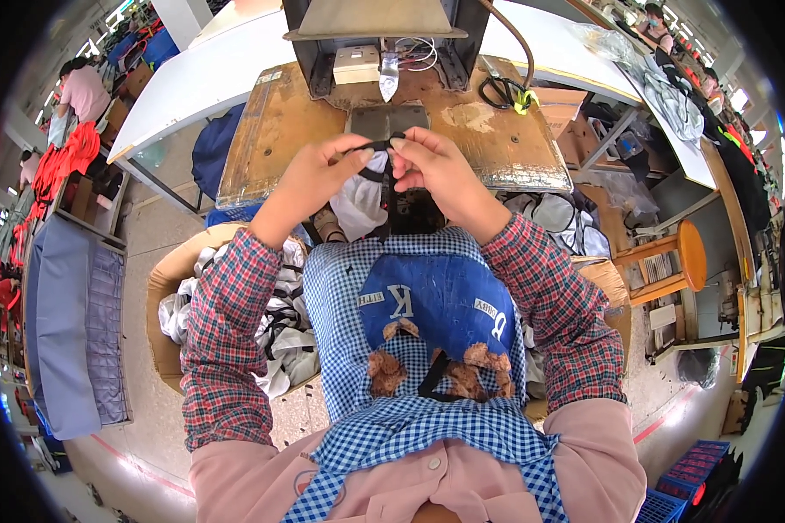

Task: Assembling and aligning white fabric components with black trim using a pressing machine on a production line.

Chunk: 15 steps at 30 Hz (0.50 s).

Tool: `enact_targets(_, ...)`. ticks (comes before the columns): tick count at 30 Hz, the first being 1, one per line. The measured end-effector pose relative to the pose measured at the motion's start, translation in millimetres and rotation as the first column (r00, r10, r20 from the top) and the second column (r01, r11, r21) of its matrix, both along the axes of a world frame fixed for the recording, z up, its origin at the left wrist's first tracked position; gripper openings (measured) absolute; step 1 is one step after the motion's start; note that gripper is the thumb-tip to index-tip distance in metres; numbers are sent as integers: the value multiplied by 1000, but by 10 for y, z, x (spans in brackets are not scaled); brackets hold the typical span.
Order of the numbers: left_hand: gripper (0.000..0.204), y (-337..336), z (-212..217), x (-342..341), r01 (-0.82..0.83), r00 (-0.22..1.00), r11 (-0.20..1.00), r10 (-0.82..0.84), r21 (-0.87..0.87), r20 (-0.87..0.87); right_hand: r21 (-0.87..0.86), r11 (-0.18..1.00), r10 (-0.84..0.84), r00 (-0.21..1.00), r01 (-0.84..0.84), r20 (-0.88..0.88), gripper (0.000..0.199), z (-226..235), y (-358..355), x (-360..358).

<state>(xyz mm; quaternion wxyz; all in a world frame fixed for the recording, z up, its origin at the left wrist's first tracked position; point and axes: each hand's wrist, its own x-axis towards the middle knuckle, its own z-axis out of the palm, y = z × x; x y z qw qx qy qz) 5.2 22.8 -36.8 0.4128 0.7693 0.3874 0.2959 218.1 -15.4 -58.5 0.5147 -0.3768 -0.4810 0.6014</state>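
Observation:
My left hand (316,173) and my right hand (433,165) meet in front of me, just above the near edge of a worn wooden worktable (275,131). Both pinch a narrow black strap (377,146) between thumb and fingers. From the strap a white and black fabric piece (358,202) hangs down toward my lap. A dark grey flat plate (389,120) lies on the table right behind my fingers. I wear a blue checked apron and plaid sleeves.
A machine housing (384,35) stands at the table's back, black scissors (500,91) to its right. A cardboard box (170,279) of white and black fabric pieces sits at my left, a wooden stool (676,254) at my right. People work at the far left and far right.

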Motion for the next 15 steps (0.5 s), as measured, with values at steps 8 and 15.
enact_targets(8, 36, 297, -10, 117, 2, 973, 979, 45, -203, 228, -33, 996, -88, 991, 85, -101, 17, 64, 250, -15)
enact_targets(15, 31, 344, 56, 173, 41, 937, 951, 70, -306, 342, -18, 996, -85, 982, 83, -170, 16, 106, 394, -4)
